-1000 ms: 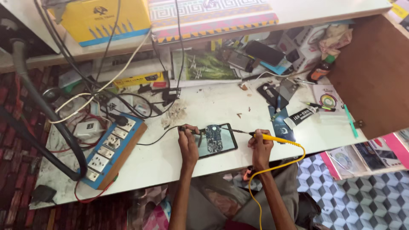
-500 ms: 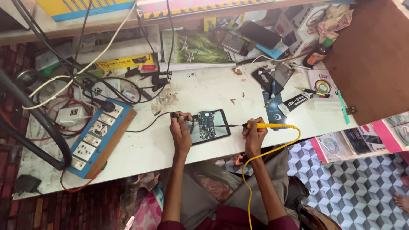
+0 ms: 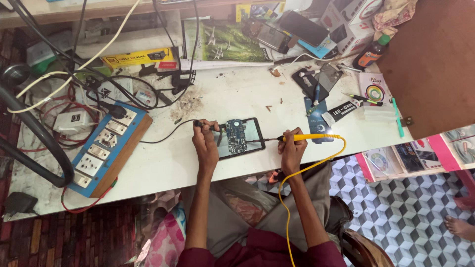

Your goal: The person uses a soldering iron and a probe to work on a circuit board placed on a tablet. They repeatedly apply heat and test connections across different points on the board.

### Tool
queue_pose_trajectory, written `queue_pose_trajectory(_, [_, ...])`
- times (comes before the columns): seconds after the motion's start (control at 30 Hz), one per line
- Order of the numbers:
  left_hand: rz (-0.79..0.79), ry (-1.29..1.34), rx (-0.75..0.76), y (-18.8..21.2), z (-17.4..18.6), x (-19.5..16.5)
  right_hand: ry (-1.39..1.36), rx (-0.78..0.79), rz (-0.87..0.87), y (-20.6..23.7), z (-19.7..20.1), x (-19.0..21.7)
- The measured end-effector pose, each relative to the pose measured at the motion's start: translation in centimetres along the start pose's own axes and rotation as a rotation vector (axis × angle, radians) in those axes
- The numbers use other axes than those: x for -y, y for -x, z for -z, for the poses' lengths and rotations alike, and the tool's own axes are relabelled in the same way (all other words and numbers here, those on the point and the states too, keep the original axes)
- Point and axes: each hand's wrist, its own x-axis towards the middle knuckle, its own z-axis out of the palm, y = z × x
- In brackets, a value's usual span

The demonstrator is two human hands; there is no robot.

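Still | left hand [image 3: 205, 143] fingers pinch probe [image 3: 199, 123] | right hand [image 3: 292, 148] grips soldering iron [image 3: 309, 137] | unchanged

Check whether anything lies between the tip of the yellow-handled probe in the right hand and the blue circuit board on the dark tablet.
Nothing visible does. The right hand holds the yellow-handled probe, whose thin tip runs over the bare white tabletop to the edge of the dark tablet beside the blue circuit board.
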Motion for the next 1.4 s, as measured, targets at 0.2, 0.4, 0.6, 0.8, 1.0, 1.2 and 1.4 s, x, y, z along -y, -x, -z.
queue_pose_trajectory(0.2, [-0.038, -0.044, 0.011, -0.19, 0.03, -0.33, 0.0, -0.037, 0.036, 0.11, -0.06, -0.09])
queue_pose_trajectory(0.4, [-0.067, -0.035, 0.01, -0.22, -0.07, -0.26, 0.014, -0.036, 0.022, 0.03, 0.12, -0.25])
queue_pose_trajectory(0.6, [-0.03, -0.058, -0.009, -0.18, -0.06, -0.44, -0.004, -0.016, 0.027, 0.04, -0.03, -0.08])
queue_pose_trajectory(0.8, [-0.052, -0.042, 0.008, -0.1, 0.04, -0.61, 0.03, -0.038, 0.004, 0.09, -0.26, 0.33])
queue_pose_trajectory(1.0, [-0.049, -0.025, 0.007, -0.08, 0.14, -0.33, 0.049, 0.007, 0.039, 0.25, -0.09, 0.43])
queue_pose_trajectory(1.2, [-0.034, -0.025, 0.01, 0.0, 0.08, -0.08, 0.017, 0.007, 0.047, 0.13, -0.16, 0.39])
queue_pose_trajectory(1.4, [-0.023, -0.021, 0.008, -0.07, 0.23, 0.06, 0.036, -0.013, 0.033, 0.12, -0.22, 0.4])
